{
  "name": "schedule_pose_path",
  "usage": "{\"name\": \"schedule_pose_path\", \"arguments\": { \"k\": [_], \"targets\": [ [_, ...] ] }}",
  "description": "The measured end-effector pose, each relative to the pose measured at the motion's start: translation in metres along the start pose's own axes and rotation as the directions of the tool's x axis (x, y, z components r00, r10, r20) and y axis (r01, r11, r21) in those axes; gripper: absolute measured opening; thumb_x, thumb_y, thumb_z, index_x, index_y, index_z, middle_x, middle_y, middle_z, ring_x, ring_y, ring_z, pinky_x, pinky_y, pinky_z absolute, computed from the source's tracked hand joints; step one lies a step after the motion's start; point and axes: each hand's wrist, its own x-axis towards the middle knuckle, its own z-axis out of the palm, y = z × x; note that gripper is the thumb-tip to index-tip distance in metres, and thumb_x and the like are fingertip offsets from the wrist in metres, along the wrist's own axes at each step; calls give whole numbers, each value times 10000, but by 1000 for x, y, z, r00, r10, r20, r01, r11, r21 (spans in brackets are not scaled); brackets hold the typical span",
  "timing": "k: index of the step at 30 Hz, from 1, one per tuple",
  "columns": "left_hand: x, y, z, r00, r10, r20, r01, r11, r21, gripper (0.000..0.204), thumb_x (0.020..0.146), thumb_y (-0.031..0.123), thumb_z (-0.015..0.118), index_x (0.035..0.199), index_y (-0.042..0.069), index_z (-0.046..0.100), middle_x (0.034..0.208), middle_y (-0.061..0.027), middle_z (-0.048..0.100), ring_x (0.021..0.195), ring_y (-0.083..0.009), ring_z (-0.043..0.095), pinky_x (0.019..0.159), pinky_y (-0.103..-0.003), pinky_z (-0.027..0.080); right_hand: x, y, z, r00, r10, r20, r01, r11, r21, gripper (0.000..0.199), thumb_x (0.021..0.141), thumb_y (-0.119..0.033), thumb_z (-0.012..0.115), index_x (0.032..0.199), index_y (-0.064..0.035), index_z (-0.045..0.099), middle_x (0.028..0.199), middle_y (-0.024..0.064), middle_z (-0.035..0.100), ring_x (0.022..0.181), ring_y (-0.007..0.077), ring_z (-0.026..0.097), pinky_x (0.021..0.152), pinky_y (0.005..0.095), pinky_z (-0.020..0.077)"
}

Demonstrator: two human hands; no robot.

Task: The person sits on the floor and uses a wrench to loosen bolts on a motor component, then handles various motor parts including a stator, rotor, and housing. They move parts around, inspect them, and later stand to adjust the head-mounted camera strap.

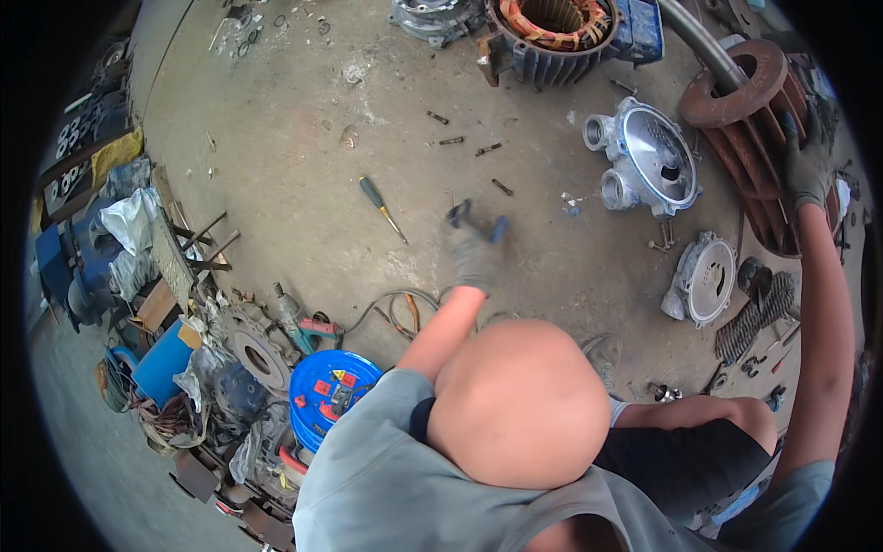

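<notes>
My left hand [474,253], in a grey glove, is stretched out over the concrete floor and closed on a small tool with blue handles [497,227], blurred by motion. My right hand [807,164], also gloved, rests with its fingers spread on the side of a rusty finned motor housing [736,101] at the far right. A screwdriver with a green and yellow handle [380,205] lies on the floor left of my left hand. A silver cast cover [655,158] sits between my two hands, and a round end cap [704,278] lies below it.
A stator with copper windings [552,32] stands at the top. Loose bolts [460,140] are scattered on the floor. A blue bucket with small parts [331,391], a gear plate [258,354], cables and scrap crowd the left side. A wire brush and small tools [759,317] lie at the right.
</notes>
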Motion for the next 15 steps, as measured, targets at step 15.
{"name": "schedule_pose_path", "arguments": {
  "k": [15],
  "targets": [
    [172, -76, -70, 964, 174, -203, -115, 955, 273, 808, 857, 426, 879, 1491, 51, 550, 1482, -314, 535, 1356, -498, 536, 1130, -506, 485, -7, 14, 8, 995, 65, 71, -61, 996, -61, 717, 1056, -564, 581, 1561, -58, 539, 1645, 216, 471, 1558, 398, 379, 1305, 472, 267]
  ]
}}
